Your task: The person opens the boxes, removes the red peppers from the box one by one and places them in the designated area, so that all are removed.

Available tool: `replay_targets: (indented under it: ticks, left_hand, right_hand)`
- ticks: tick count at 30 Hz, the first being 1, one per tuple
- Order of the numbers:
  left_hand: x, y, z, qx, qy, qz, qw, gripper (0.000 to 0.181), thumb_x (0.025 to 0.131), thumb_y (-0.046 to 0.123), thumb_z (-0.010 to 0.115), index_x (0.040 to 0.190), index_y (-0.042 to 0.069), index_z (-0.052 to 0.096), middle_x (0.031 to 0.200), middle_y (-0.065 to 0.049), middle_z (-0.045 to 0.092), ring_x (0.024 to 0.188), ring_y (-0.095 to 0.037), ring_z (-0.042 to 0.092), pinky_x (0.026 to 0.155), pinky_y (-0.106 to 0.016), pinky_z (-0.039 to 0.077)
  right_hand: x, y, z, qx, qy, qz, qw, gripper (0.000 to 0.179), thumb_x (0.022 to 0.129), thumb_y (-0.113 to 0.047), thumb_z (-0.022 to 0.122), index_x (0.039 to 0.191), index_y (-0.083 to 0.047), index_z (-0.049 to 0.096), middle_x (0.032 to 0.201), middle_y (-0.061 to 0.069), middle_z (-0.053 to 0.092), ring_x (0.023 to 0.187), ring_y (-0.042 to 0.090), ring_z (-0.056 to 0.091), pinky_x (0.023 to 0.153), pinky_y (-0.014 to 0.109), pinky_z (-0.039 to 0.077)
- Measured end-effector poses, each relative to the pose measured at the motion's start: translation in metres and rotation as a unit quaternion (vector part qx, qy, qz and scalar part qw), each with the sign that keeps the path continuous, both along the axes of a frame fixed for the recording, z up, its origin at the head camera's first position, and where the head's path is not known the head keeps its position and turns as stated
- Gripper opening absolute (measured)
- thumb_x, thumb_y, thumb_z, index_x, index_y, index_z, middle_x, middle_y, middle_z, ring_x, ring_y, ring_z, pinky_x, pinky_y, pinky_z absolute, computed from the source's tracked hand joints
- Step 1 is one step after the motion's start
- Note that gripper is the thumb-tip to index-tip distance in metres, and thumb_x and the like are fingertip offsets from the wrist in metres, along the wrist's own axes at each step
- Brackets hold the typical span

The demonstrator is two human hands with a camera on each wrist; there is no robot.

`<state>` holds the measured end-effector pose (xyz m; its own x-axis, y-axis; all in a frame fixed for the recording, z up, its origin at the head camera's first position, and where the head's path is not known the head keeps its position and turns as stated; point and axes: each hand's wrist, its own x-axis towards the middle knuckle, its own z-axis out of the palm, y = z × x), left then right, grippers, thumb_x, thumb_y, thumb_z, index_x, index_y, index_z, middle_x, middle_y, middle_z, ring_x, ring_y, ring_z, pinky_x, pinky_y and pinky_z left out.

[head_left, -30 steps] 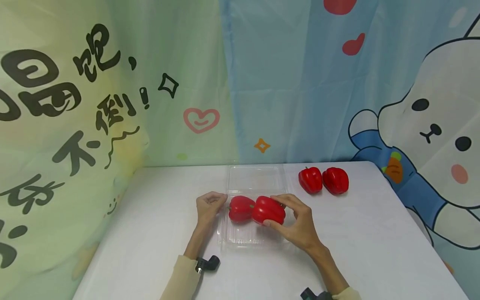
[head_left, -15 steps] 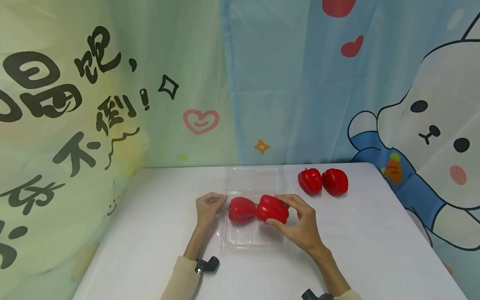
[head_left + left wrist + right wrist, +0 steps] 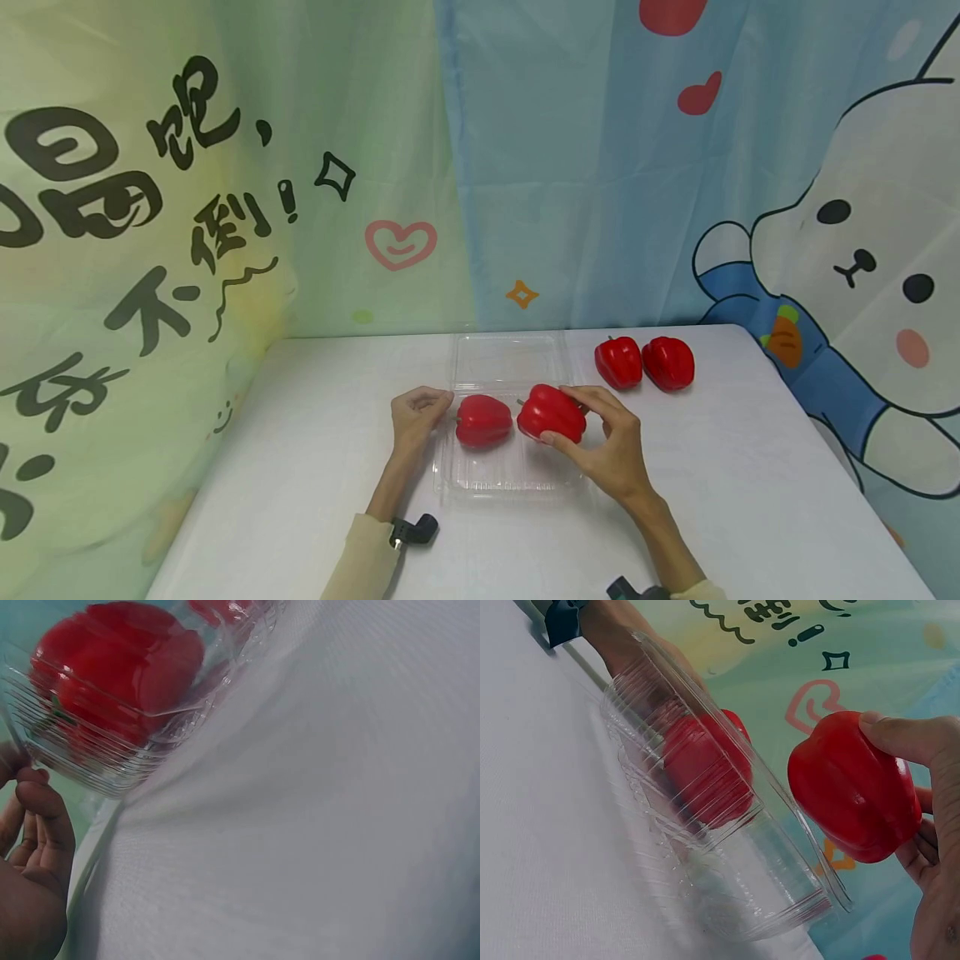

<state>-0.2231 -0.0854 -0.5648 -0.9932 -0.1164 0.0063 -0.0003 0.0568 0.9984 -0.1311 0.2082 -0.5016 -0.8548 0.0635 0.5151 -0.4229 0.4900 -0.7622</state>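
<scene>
"White-topped table (image 3: 765,475), plain and smooth. What do we list nearest?"

"Beige long sleeve (image 3: 363,554) on the left arm; black wrist-worn device (image 3: 416,530) at its cuff. We log its dark counterpart (image 3: 633,591) on the right wrist, cut by the lower edge."

"And the hands?"

"Left hand (image 3: 418,414): thumb and forefinger pinched together on the left rim of one clear ribbed plastic container (image 3: 487,479). Right hand (image 3: 617,446): thumb and fingers parted by the width of one glossy red bell pepper (image 3: 551,414), gripped at its right side."

"Where do we enter that pepper?"

"Raised over the container's right half, stem leftward. Just beside it, not touching, we count one red bell pepper with a green stem (image 3: 483,421), lying in the left half."

"Farther back?"

"Clear plastic lid (image 3: 510,358), beyond the container. To its right, on the table, one short-stemmed red bell pepper (image 3: 619,362) and, close alongside, one blocky red bell pepper (image 3: 669,363)."

"Last?"

"Green-to-blue fabric backdrop (image 3: 532,150), printed with black characters, hearts and one white cartoon animal (image 3: 810,275)."
</scene>
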Motion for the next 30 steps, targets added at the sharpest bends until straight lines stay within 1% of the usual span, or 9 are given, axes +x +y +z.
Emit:
replay_targets:
  ticks: [4, 9, 15, 19, 24, 26, 30]
  left_hand:
    - [0.0, 0.001, -0.001, -0.004, 0.0, 0.003, 1.0, 0.021, 0.092, 0.016, 0.086, 0.098, -0.003, 0.079, 0.082, -0.022, 0.079, 0.064, -0.01, 0.065, 0.059, -0.02, 0.048]
    - [0.001, 0.001, 0.0, 0.005, 0.001, 0.001, 1.0, 0.02, 0.092, 0.014, 0.086, 0.098, -0.004, 0.079, 0.08, -0.02, 0.079, 0.062, -0.009, 0.064, 0.057, -0.02, 0.047]
    - [0.001, 0.0, 0.002, 0.018, 0.001, -0.002, 0.9998, 0.02, 0.092, 0.012, 0.085, 0.099, -0.006, 0.078, 0.077, -0.017, 0.079, 0.061, -0.009, 0.063, 0.056, -0.02, 0.046]
    - [0.001, 0.001, 0.003, 0.013, 0.0, -0.001, 0.9999, 0.019, 0.092, 0.013, 0.085, 0.098, -0.004, 0.079, 0.078, -0.017, 0.079, 0.062, -0.009, 0.064, 0.056, -0.019, 0.047]
    - [0.001, 0.001, 0.003, 0.015, 0.005, -0.003, 0.9999, 0.018, 0.093, 0.011, 0.085, 0.098, -0.005, 0.079, 0.081, -0.021, 0.079, 0.063, -0.01, 0.065, 0.057, -0.02, 0.047]
    - [0.001, 0.001, 0.003, 0.019, 0.004, -0.004, 0.9998, 0.018, 0.092, 0.011, 0.085, 0.098, -0.005, 0.079, 0.082, -0.019, 0.08, 0.064, -0.01, 0.065, 0.057, -0.02, 0.047]
    - [0.001, 0.001, 0.003, 0.021, -0.001, 0.002, 0.9998, 0.018, 0.092, 0.011, 0.085, 0.098, -0.005, 0.079, 0.079, -0.013, 0.079, 0.063, -0.009, 0.065, 0.058, -0.02, 0.048]
  right_hand:
    - [0.0, 0.001, 0.0, -0.002, -0.005, -0.008, 1.0, 0.071, 0.073, -0.011, 0.101, 0.138, -0.017, 0.075, 0.129, 0.002, 0.077, 0.104, 0.009, 0.069, 0.092, 0.02, 0.06]
    - [0.001, 0.001, -0.001, -0.002, -0.006, -0.016, 0.9999, 0.071, 0.072, -0.01, 0.101, 0.138, -0.015, 0.075, 0.129, 0.003, 0.077, 0.104, 0.008, 0.068, 0.092, 0.021, 0.061]
    - [0.001, 0.002, -0.001, -0.009, -0.001, -0.031, 0.9995, 0.073, 0.072, -0.009, 0.101, 0.139, -0.015, 0.074, 0.132, 0.004, 0.077, 0.107, 0.008, 0.068, 0.093, 0.015, 0.058]
    - [0.002, 0.003, -0.001, -0.014, -0.002, -0.042, 0.999, 0.072, 0.072, -0.01, 0.101, 0.139, -0.018, 0.074, 0.133, 0.003, 0.076, 0.108, 0.011, 0.069, 0.094, 0.016, 0.058]
    - [0.003, 0.007, 0.0, -0.018, -0.001, -0.053, 0.9984, 0.072, 0.073, -0.011, 0.101, 0.139, -0.02, 0.074, 0.133, 0.002, 0.077, 0.109, 0.016, 0.07, 0.094, 0.017, 0.059]
    - [0.003, 0.009, -0.001, -0.019, -0.003, -0.058, 0.9981, 0.072, 0.073, -0.011, 0.101, 0.139, -0.021, 0.074, 0.133, 0.002, 0.076, 0.111, 0.019, 0.07, 0.094, 0.016, 0.058]
    - [0.003, 0.012, -0.002, -0.019, -0.01, -0.065, 0.9976, 0.073, 0.074, -0.012, 0.101, 0.14, -0.023, 0.073, 0.134, 0.001, 0.076, 0.113, 0.024, 0.069, 0.094, 0.013, 0.056]
